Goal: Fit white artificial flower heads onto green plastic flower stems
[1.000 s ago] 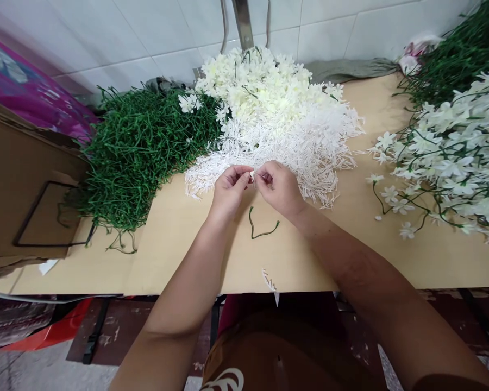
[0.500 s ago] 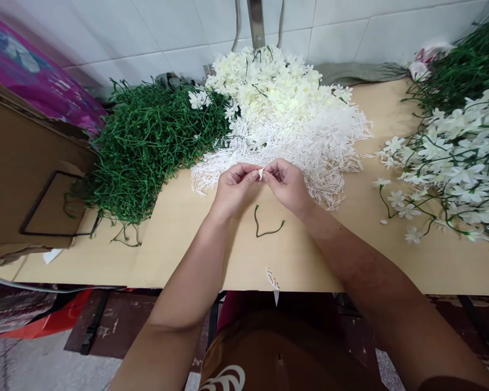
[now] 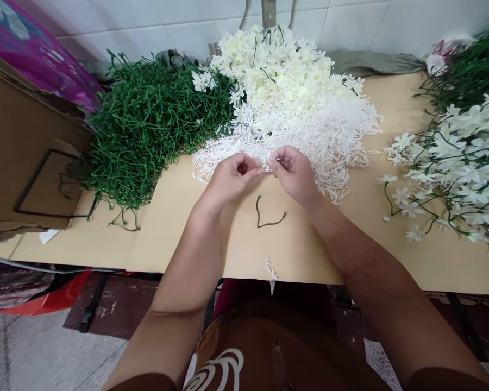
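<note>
Between my hands, just in front of the white pile, is a small white artificial flower (image 3: 266,163), partly hidden by fingertips. My left hand (image 3: 235,175) is closed in a pinch at its left side. From the right, the thumb and fingers of my right hand (image 3: 292,171) pinch it too, and a thin white strand shows at those fingertips. On the table below lies a bent green plastic stem (image 3: 261,224) with forked ends. Behind my hands spreads a heap of thin white stem pieces (image 3: 334,157), with cream-white blossoms (image 3: 281,70) heaped above it.
A tangle of green stems (image 3: 134,130) fills the left, beside a cardboard box (image 3: 28,146). Stemmed white flowers (image 3: 464,168) lie at the right, with more green stems (image 3: 468,70) behind. A torn white scrap (image 3: 271,271) sits at the front edge of the table (image 3: 179,217).
My fingertips have parted slightly, and the white flower now shows more spread between them. My right hand has tilted. The whole view has shifted a little.
</note>
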The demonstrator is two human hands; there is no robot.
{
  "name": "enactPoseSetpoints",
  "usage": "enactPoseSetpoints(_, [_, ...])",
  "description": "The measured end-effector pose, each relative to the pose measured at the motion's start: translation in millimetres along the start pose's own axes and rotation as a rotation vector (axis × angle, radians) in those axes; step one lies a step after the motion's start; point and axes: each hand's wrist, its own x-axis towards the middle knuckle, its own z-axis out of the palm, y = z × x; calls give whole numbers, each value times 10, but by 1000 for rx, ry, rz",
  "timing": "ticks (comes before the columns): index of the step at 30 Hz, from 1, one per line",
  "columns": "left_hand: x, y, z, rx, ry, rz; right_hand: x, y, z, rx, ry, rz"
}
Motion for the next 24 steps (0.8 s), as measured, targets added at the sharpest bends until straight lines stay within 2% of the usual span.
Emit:
enactPoseSetpoints(3, [-44, -53, -164, 256, -315, -70, 6, -11, -22, 11, -69, 39])
enactPoseSetpoints(5, [-67, -83, -181, 306, -392, -83, 3, -16, -21, 41, -135, 69])
enactPoseSetpoints(11, [-106, -55, 39, 288, -284, -122, -19, -7, -25, 97, -307, 153])
enactPoseSetpoints(15, [-102, -22, 33, 458, -378, -40, -19, -12, -73, 134, -355, 231])
enactPoseSetpoints(17, [-82, -31, -10, 440, -411, 1, -12, -23, -113, 157, -369, 282])
enactPoseSetpoints(20, [-44, -66, -41, 220, -410, -17, 6, -36, -183, 190, -374, 342])
enactPoseSetpoints(24, [-10, -94, 17, -157, -373, -134, 27, -23, -255, 207, -340, 348])
